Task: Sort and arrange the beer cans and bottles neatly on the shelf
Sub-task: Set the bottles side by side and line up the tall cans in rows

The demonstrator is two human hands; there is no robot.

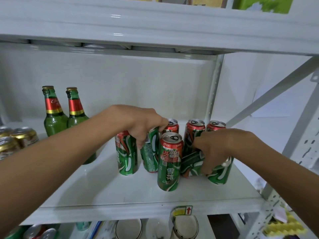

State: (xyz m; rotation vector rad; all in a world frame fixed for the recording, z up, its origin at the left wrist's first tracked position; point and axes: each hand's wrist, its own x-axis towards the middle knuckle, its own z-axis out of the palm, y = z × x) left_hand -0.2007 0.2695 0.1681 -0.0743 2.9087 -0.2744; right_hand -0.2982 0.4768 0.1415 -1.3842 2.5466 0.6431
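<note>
Several green-and-red beer cans stand in a cluster on the white shelf (107,192). My left hand (143,123) grips from above a green can (150,152), with another can (126,156) just left of it. My right hand (217,149) is closed on a green can (220,173) at the front right, and a tilted can (191,164) leans against it. A can (170,163) stands free in front between my hands. Three more cans, one being (195,130), stand behind. Two green glass bottles (53,112) with red neck labels stand at the back left.
Gold-topped cans (19,140) sit at the shelf's left edge. An upper shelf (155,28) overhangs closely. A white upright post (214,87) and a diagonal brace (269,94) bound the right side. Bowls (128,228) and cans (39,232) lie on the shelf below.
</note>
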